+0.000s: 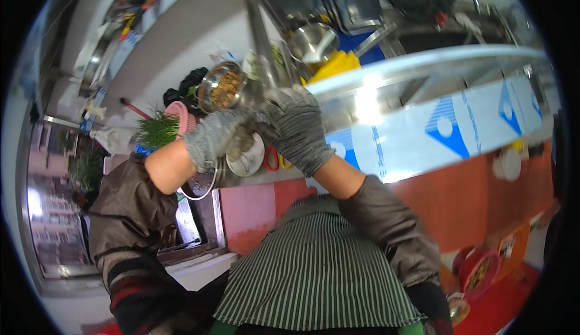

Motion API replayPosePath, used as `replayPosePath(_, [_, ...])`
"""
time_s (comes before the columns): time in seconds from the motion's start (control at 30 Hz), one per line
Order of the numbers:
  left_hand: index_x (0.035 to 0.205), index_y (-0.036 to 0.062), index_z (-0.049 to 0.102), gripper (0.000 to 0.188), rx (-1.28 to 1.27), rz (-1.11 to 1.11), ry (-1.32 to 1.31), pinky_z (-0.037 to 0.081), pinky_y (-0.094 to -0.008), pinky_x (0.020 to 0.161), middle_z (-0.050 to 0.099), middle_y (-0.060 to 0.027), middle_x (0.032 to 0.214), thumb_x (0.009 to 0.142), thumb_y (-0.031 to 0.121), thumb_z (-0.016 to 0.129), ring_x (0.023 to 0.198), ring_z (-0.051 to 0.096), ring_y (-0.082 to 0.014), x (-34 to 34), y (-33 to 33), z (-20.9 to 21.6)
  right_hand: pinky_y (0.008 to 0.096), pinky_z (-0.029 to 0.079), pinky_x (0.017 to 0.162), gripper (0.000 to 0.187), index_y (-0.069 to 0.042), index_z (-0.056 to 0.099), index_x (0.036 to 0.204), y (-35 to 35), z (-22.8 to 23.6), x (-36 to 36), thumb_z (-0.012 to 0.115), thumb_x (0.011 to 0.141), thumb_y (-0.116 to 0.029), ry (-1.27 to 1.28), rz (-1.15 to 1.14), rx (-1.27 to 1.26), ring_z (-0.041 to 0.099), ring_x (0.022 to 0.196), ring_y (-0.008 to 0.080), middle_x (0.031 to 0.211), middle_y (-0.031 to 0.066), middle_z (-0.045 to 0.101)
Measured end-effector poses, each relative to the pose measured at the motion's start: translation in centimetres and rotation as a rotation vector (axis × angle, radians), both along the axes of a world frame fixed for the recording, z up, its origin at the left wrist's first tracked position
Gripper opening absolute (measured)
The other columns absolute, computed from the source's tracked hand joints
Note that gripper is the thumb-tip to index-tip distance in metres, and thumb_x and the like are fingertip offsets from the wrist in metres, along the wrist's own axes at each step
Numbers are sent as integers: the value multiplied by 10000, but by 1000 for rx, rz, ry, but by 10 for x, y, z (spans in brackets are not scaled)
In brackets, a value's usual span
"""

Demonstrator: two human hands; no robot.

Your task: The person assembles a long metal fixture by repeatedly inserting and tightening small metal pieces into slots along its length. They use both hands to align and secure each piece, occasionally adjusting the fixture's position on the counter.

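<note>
My left hand (220, 134), in a grey knit glove, is closed, its fingertips meeting the right hand. What those fingers hold is hidden. My right hand (298, 126), gloved the same way, curls its fingers beside the left thumb. A blurred long grey metal strip (260, 36) rises just beyond the right hand; I cannot tell whether it is held. Below the hands sits a white bowl (246, 161) with greyish lumps in or over it. Red scissor-like handles (271, 158) lie beside the bowl. A white-rimmed bucket (201, 188) with dark contents stands nearer the left forearm.
Beyond the left hand are a metal bowl (222, 87) of brown food, a pink basket (179, 116) and green herbs (158, 131). A counter with blue-printed film (417, 135) runs right. Metal trays (354, 3) and a yellow cloth (334, 66) lie farther back.
</note>
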State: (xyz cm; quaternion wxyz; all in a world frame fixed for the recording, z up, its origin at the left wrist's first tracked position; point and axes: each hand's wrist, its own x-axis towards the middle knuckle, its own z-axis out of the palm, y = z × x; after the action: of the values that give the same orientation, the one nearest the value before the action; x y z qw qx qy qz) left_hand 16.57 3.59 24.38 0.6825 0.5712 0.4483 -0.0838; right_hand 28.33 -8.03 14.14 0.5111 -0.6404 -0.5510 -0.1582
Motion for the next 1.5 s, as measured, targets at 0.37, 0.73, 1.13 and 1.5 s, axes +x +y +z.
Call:
replayPosePath(0.37, [782,66,547,321,26,-66,205,339,-223,311,520,-59,525,917,356,560,361,457,-127,8,3,13,392,427,927,678,29,534,1107,-30,-24,-16,748,665,-438,1135,265,-335,551,1055,311,1093,209,568])
replayPosePath(0.73, [813,64,572,277,-97,-120,160,339,-199,297,563,-23,587,934,311,539,352,448,-101,15,13,12,417,456,846,463,-23,593,882,-14,-11,-21,772,635,-372,1157,59,-156,570,951,322,939,176,603])
replayPosePath(1.13, [812,83,572,310,423,-352,234,307,-176,337,508,16,536,966,335,479,377,418,-47,11,9,6,423,447,884,561,1,608,955,-7,-16,-24,720,660,-463,1102,2,-229,561,991,335,984,194,588])
replayPosePath(1.5, [813,61,595,237,1828,-1634,70,413,-429,525,547,-143,623,901,274,541,539,524,-340,23,36,6,419,451,843,697,84,612,925,1,-29,-38,694,666,-558,941,-182,-117,565,906,358,929,235,576])
